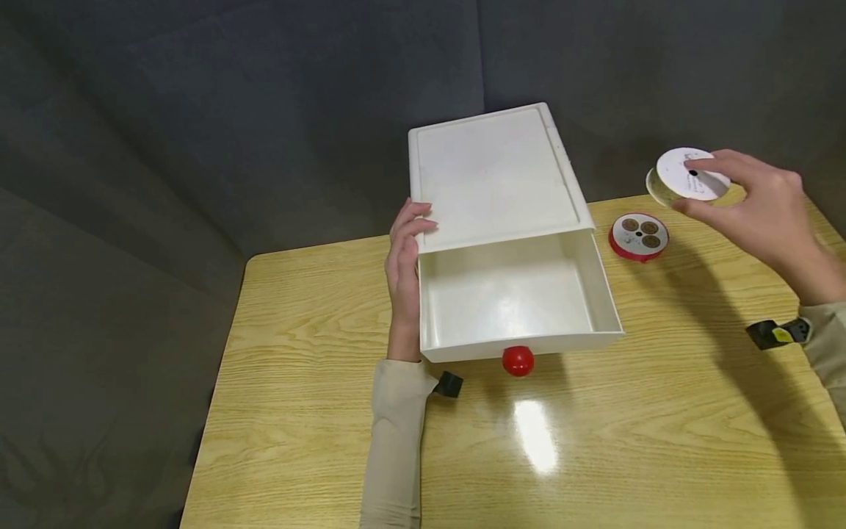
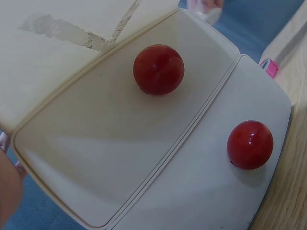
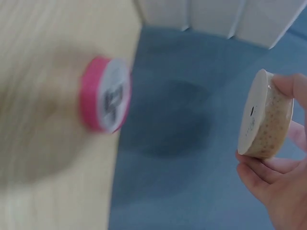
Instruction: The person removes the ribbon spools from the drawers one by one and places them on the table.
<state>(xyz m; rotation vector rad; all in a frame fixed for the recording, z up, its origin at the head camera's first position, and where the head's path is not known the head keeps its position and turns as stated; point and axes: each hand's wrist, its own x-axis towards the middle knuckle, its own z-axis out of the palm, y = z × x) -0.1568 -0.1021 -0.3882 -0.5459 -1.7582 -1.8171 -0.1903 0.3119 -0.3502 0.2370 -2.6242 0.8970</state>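
Observation:
A white two-drawer box [image 1: 492,173] stands on the table with its upper drawer [image 1: 518,286] pulled out; only the drawer's bare inside shows. Red round knobs are on both fronts, the upper knob [image 2: 159,70] and the lower knob [image 2: 250,144]. My left hand [image 1: 405,257] holds the box's left side, fingers bent over its top edge. To the right, raised above the table, my right hand [image 1: 760,198] pinches a ribbon spool [image 1: 690,175] between thumb and fingers. Its ribbon [image 3: 275,127] is cream with small dots. Below it, a pink-red ribbon spool [image 1: 639,236] lies flat.
The light wood table [image 1: 297,353] carries the box near its back edge. Dark grey cloth [image 1: 330,132] hangs behind and at the left. Black wrist straps [image 1: 776,333] stick out from both beige sleeves.

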